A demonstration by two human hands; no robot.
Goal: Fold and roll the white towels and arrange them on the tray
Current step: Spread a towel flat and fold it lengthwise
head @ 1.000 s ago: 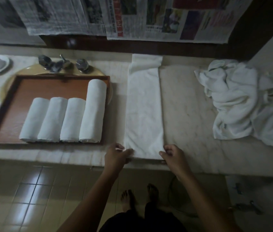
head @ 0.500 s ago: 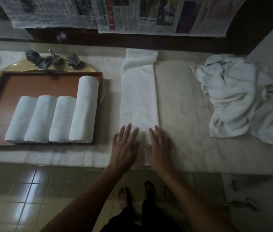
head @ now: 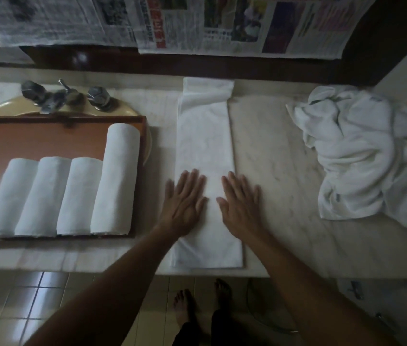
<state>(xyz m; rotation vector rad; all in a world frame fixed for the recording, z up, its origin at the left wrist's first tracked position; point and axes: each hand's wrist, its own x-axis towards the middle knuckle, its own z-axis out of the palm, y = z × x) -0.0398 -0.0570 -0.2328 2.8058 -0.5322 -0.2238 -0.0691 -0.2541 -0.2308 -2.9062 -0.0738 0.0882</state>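
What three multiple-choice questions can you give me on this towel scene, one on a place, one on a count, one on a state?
1. Where is the crumpled towel heap?
A. hung on the wall
B. on the floor
C. on the counter, right of the folded towel

2. How many rolled towels lie on the tray?
A. two
B. four
C. six

3. How do the left hand and right hand meet the folded towel?
A. pressed flat
B. gripping its corners
C. lifted clear

Key:
1 C, the heap sits on the marble at the right.
2 B, three short rolls and one longer one lie side by side.
3 A, both hands lie flat over its long edges.
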